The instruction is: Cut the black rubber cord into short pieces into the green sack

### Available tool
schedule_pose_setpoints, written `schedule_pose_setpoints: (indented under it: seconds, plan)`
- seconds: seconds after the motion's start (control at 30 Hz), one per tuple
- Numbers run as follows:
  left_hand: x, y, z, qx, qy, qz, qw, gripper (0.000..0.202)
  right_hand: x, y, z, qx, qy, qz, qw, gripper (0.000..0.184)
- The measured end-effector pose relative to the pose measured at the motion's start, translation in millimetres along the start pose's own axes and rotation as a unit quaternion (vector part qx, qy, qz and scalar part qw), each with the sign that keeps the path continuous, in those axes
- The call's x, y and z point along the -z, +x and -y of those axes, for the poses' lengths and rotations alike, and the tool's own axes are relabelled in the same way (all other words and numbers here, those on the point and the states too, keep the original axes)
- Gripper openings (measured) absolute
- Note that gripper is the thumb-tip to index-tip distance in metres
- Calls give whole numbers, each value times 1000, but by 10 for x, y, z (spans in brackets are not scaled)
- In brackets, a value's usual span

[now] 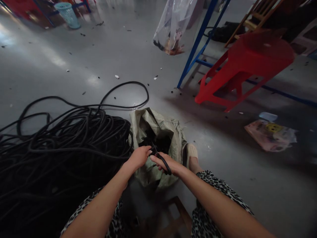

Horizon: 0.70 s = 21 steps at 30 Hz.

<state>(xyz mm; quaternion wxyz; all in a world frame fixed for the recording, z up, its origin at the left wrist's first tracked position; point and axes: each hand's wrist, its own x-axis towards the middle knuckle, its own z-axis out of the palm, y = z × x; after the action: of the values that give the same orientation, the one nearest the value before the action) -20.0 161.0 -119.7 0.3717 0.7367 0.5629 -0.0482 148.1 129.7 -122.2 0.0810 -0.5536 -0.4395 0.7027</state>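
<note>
Both hands meet over the open mouth of the woven sack, the left hand and right hand nearly touching, so little room lies between them. To the left, a sprawling heap of black hose crowds right against the sack and blocks that side. A foot in a pale shoe stands just beside the sack on the right. Beyond it the grey floor lies open up to the red stool and blue frame leg.
</note>
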Motion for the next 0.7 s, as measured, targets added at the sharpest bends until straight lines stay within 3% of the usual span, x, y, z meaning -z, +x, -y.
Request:
schedule_pose_setpoints:
  seconds: [0.2, 0.4, 0.7]
  plan:
    - [13, 0, 3, 10, 12, -4, 1000, 34, -38, -16, 38, -63, -2, -38, 997, 49]
    - [-4, 2, 4, 18, 6, -5, 1000, 34, -39, -5, -1, -41, 0, -45, 998, 45]
    - [94, -64, 0, 31, 19, 38, 999, 31, 9, -62, 93, -64, -56, -49, 995, 32]
